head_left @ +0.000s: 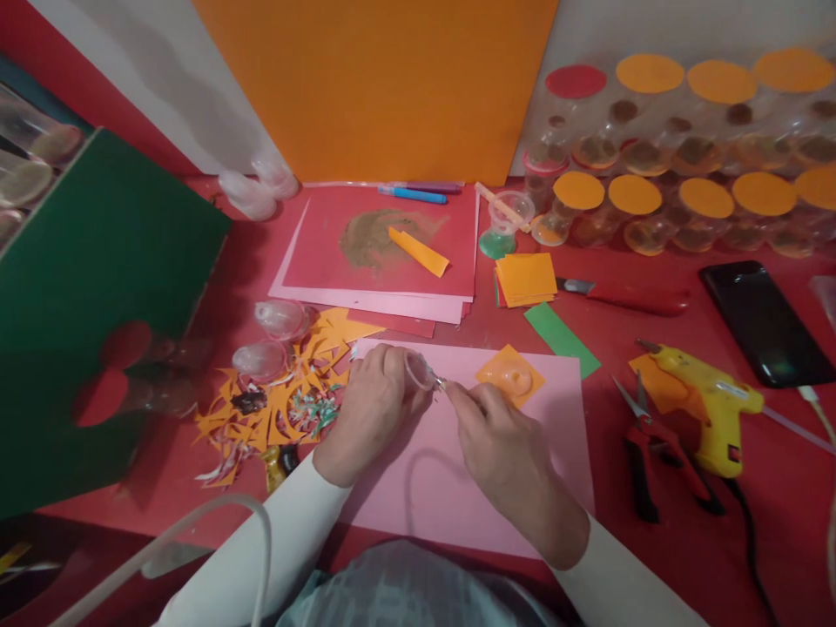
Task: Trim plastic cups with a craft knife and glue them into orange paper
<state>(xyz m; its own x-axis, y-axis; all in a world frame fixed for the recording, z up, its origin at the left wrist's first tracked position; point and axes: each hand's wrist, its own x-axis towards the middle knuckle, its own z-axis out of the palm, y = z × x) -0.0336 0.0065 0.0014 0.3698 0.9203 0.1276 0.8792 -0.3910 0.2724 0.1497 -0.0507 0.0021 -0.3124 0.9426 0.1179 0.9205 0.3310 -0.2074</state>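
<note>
My left hand [374, 405] is closed around a small clear plastic cup [418, 370], its open rim tilted toward my right hand. My right hand [506, 448] pinches a small metal-tipped tool [439, 381] against that rim; the fingers cover most of it, so its kind is unclear. Both hands are over a pink paper sheet [444, 488]. Just beyond the right hand lies an orange paper square [500, 367] with a clear domed plastic piece [517, 380] on it. Left of my left hand is a heap of orange paper scraps [274, 418], beside two clear plastic pieces [261, 359].
At right lie red-handled snips [646, 444], a yellow glue gun [715, 405], a phone [761, 322] and a red-handled knife [633, 298]. Stacked orange squares [526, 279] and a green strip [562, 338] sit nearer. Rows of paper-topped cups [705, 198] stand behind; a green board [97, 331] rises at left.
</note>
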